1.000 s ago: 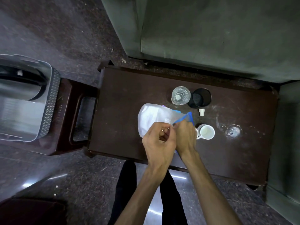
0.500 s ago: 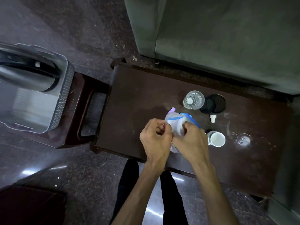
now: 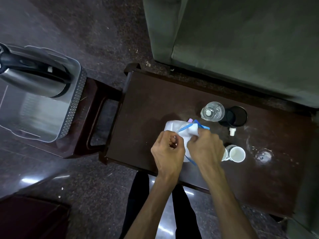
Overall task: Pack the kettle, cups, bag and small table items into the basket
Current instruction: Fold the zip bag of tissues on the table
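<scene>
Step in hand, by judgement: gathering and closing the bag [image 3: 174, 126] before it goes to the basket [image 3: 72, 107]. The left hand [image 3: 168, 152] and right hand [image 3: 206, 146] both work at the bag's near side on the dark worktop [image 3: 146, 109]; the fingers of each are curled and pinching the white film, the right hand also taking the blue strip [image 3: 185, 127]. The bag is translucent white plastic, crumpled, with a small lilac item [image 3: 190, 120] at its top edge. The kettle [image 3: 34, 78] already lies in the basket, well apart to the left. The next move calls for a secure hold on the bag and a carry leftward, clear of the bottle [image 3: 212, 111] and white cup [image 3: 237, 154] just beside it.
</scene>
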The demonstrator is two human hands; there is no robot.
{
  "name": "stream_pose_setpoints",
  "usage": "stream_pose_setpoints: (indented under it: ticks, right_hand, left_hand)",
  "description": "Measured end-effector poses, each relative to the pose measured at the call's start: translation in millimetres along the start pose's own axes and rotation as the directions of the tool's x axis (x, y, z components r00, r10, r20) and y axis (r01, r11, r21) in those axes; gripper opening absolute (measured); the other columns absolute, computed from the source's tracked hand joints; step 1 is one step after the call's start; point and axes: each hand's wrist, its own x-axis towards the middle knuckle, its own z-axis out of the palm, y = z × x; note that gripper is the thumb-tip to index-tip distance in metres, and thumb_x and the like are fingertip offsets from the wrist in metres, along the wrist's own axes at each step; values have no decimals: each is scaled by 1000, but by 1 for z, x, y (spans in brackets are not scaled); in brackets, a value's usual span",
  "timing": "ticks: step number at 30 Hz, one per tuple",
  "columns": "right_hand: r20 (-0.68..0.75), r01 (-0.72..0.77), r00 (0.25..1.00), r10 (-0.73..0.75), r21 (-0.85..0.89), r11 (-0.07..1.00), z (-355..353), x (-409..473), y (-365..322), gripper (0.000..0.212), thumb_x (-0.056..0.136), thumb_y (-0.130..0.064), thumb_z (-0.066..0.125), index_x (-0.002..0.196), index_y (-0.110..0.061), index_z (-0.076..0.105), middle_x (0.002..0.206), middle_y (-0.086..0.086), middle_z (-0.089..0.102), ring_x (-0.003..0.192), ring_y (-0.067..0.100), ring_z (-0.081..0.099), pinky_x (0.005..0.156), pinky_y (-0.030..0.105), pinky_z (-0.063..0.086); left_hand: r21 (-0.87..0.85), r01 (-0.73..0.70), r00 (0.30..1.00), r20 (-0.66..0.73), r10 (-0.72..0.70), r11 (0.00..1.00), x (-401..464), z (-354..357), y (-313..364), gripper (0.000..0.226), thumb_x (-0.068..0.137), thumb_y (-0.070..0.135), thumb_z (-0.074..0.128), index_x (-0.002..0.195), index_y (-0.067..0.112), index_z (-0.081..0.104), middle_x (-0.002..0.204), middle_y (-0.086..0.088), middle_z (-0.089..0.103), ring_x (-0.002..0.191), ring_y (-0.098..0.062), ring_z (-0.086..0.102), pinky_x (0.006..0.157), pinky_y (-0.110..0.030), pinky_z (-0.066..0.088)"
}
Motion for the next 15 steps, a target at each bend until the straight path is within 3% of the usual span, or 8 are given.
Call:
stream_pose_setpoints:
  ticks: [3, 6, 8, 10, 13, 15]
  right_hand:
    - [-44, 27, 999, -25, 23, 999, -8, 6, 6, 18, 90, -6, 58, 95, -11, 75, 95, 26, 73, 91, 51, 65, 68, 36, 32]
    - [61, 99, 993, -104, 78, 992, -14, 6, 12, 22, 88, 0, 55, 75, -16, 64, 92, 22, 74, 93, 49, 65, 67, 36, 36]
    - [137, 147, 976, -171, 169, 975, -21, 3, 15, 38, 85, 4, 54, 94, -20, 82, 105, 9, 81, 105, 38, 70, 76, 37, 51]
    - [148, 193, 961, -233, 244, 950, -29, 0, 17, 52, 80, 8, 54, 103, -26, 85, 110, 2, 82, 106, 28, 73, 86, 34, 56]
    - [138, 257, 941, -308, 299, 919, -35, 0, 22, 48, 76, 14, 56, 97, -17, 86, 109, 4, 80, 104, 29, 72, 90, 40, 56]
    - [167, 276, 929, -330, 281, 919, -35, 1, 25, 38, 78, 6, 63, 100, -16, 84, 110, 1, 77, 103, 26, 71, 90, 40, 55]
  left_hand:
    - [2, 18, 1000, 8, -18, 1000, 5, 3, -3, 19, 75, -2, 73, 70, 12, 61, 65, 4, 59, 55, -15, 54, 52, -29, 47]
    - [-11, 24, 1000, -1, -24, 1000, 9, 7, 1, 16, 75, 2, 72, 71, 13, 61, 67, 6, 59, 57, -15, 54, 52, -28, 47]
    - [-11, 29, 999, -23, -29, 1000, 14, 8, 4, 15, 74, 2, 72, 72, 13, 62, 67, 5, 59, 55, -15, 54, 52, -27, 47]
    - [-10, 42, 998, -48, -43, 999, 21, 8, 4, 15, 74, 1, 73, 71, 12, 63, 67, 5, 60, 54, -14, 55, 53, -26, 47]
    - [-21, 69, 994, -83, -70, 997, 31, 7, 5, 15, 76, 2, 74, 71, 11, 63, 67, 5, 61, 54, -13, 56, 53, -22, 45]
    - [-23, 67, 994, -82, -69, 997, 35, 7, 7, 14, 77, 2, 74, 72, 10, 64, 67, 4, 62, 53, -13, 56, 54, -24, 46]
